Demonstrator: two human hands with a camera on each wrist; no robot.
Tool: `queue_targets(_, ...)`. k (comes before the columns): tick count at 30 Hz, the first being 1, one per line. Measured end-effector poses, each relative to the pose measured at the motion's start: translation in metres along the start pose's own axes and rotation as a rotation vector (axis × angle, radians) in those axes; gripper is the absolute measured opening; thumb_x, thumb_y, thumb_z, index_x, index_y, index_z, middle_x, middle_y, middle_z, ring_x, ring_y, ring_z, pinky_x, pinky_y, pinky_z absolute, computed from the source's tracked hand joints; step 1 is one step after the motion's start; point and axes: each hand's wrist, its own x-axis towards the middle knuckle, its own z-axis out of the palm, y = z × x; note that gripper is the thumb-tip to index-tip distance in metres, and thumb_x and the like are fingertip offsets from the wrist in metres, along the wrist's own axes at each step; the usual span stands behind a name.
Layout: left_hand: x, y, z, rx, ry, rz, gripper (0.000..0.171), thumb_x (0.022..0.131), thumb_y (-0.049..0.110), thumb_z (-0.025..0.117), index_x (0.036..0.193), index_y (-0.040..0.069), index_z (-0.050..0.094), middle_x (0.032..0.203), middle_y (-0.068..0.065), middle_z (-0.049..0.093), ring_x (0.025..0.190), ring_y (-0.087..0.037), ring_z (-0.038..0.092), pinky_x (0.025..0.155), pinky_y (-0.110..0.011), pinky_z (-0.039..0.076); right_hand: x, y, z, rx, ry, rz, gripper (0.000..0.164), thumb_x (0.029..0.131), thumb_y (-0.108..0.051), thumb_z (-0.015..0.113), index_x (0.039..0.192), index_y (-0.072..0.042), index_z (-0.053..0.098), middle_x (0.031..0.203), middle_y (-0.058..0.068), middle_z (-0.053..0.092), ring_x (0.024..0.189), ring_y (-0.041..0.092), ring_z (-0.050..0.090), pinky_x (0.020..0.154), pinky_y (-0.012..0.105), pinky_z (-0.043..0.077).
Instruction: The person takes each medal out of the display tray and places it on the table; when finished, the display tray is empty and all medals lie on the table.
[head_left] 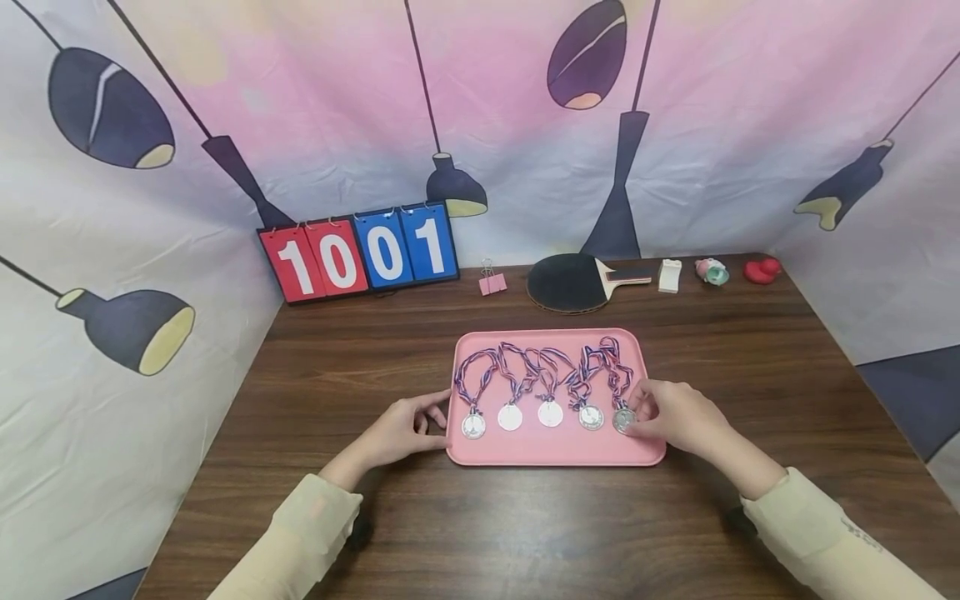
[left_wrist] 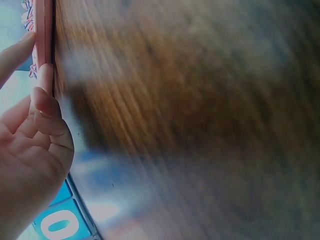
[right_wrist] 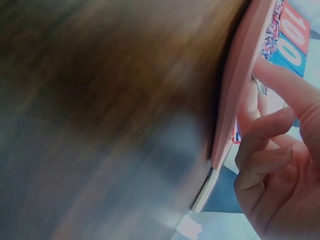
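Note:
A pink tray (head_left: 525,452) lies on the wooden table, with several silver medals in a row and their red, white and blue ribbons stretched out behind them. My right hand (head_left: 678,417) reaches over the tray's right side, and its thumb and forefinger pinch the rightmost medal (head_left: 623,420). The right wrist view shows the other fingers curled beside the tray rim (right_wrist: 232,100). At the tray's left side, my left hand (head_left: 405,429) touches the edge with straight thumb and forefinger. Its remaining fingers bend loosely there, seen close in the left wrist view.
Along the back stand a flip scoreboard (head_left: 358,254), a pink binder clip (head_left: 492,284), a table tennis bat (head_left: 567,283), a small white object (head_left: 670,276), a pink and green figurine (head_left: 712,271) and a red rubber duck (head_left: 762,269). A printed cloth backdrop (head_left: 510,83) rises behind.

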Motion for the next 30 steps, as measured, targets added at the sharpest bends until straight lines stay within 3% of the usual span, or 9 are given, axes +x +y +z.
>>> queue_targets(8, -0.007, 0.03, -0.009, -0.049, -0.037, 0.008, 0.067, 0.074, 0.011, 0.073, 0.131, -0.001, 0.041, 0.086, -0.016, 0.061, 0.055, -0.021, 0.045, 0.047, -0.02, 0.033, 0.002, 0.009, -0.006, 0.141, -0.033, -0.094, 0.02, 0.07, -0.023, 0.075, 0.084, -0.015, 0.064, 0.063, -0.005, 0.058, 0.057, 0.012, 0.052, 0.051, 0.026, 0.04)
queue_targets(13, -0.007, 0.033, -0.01, -0.047, -0.053, 0.0, 0.067, 0.075, 0.011, 0.073, 0.132, -0.002, 0.04, 0.086, -0.015, 0.061, 0.055, -0.021, 0.044, 0.047, -0.02, 0.033, 0.004, 0.014, -0.013, 0.221, -0.003, -0.106, 0.018, 0.075, -0.024, 0.072, 0.09, -0.016, 0.067, 0.069, -0.003, 0.063, 0.061, 0.013, 0.055, 0.052, 0.026, 0.042)
queue_targets(21, -0.007, 0.034, -0.01, -0.049, -0.05, -0.018, 0.068, 0.074, 0.011, 0.073, 0.132, -0.002, 0.04, 0.086, -0.015, 0.061, 0.055, -0.021, 0.044, 0.047, -0.019, 0.032, 0.003, 0.015, -0.029, 0.196, 0.065, -0.077, 0.023, 0.078, -0.029, 0.069, 0.097, -0.016, 0.069, 0.074, 0.0, 0.065, 0.051, 0.017, 0.049, 0.046, 0.028, 0.04)
queue_targets(30, 0.003, -0.004, -0.001, -0.009, -0.042, -0.018, 0.072, 0.072, 0.023, 0.075, 0.134, 0.01, 0.041, 0.082, -0.002, 0.062, 0.052, -0.011, 0.042, 0.046, -0.021, 0.034, 0.008, 0.021, -0.057, 0.219, 0.244, -0.077, 0.025, 0.082, -0.035, 0.063, 0.097, -0.016, 0.067, 0.08, 0.008, 0.067, 0.052, 0.02, 0.056, 0.047, 0.03, 0.044)
